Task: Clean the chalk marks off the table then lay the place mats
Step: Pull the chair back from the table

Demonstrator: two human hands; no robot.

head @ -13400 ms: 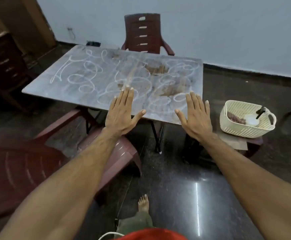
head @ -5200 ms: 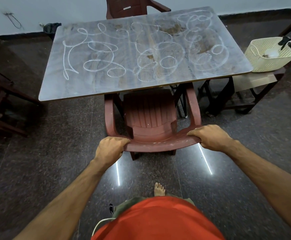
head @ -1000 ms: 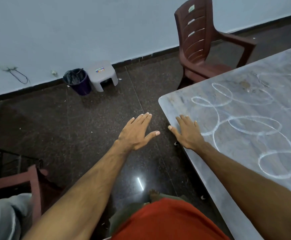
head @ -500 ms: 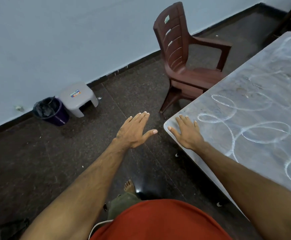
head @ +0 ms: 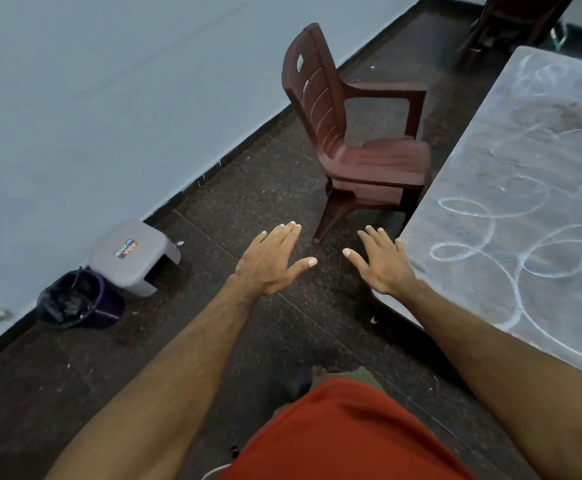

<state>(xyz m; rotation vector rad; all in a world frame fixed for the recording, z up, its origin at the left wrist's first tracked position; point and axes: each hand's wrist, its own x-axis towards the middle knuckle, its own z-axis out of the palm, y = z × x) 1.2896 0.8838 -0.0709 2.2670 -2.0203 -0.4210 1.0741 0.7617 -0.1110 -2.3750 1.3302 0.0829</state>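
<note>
The grey table (head: 511,174) fills the right side, its top covered with looping white chalk marks (head: 556,258) and some brown stains. My right hand (head: 383,261) hovers flat with straight fingers at the table's near left corner, holding nothing. My left hand (head: 272,261) is stretched out flat over the dark floor to the left of the table, fingers straight and empty. No cloth or place mats are in view.
A maroon plastic chair (head: 355,133) stands at the table's far left side, facing it. By the wall on the left are a grey step stool (head: 133,254) and a small purple bin (head: 78,303) with a black liner. Another dark chair (head: 511,19) shows at the top right.
My view has swung further round the table's corner toward the chair. My right hand has come off the table's corner to just beside it. My left hand stays flat in the air.
</note>
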